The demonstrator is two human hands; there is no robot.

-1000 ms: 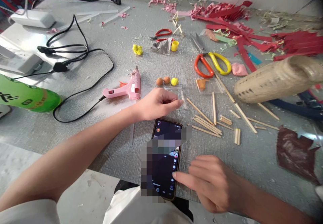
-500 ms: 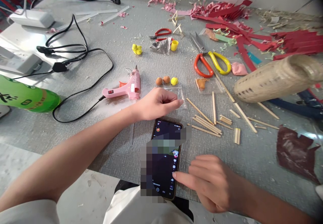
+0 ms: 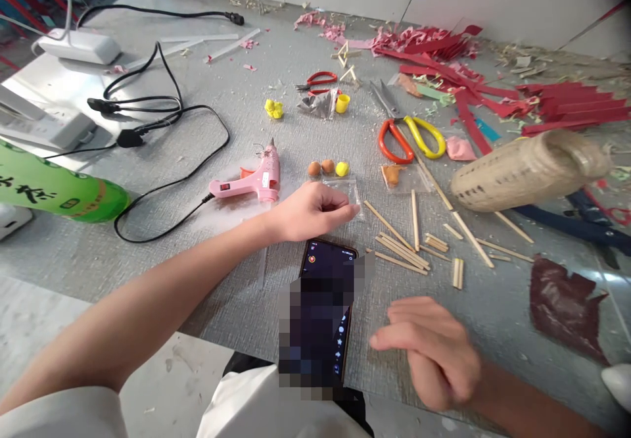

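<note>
Black rectangular glass-faced smartphone (image 3: 328, 264), likely light, stiff, slippery, best gripped by long edges, with half-curled, empty right fingers (image 3: 404, 337) and closed left fingers (image 3: 337, 197), contents hidden.

We see our dark phone (image 3: 323, 300) lying face up, screen lit, partly pixelated, near the grey table's (image 3: 497, 319) edge.
</note>
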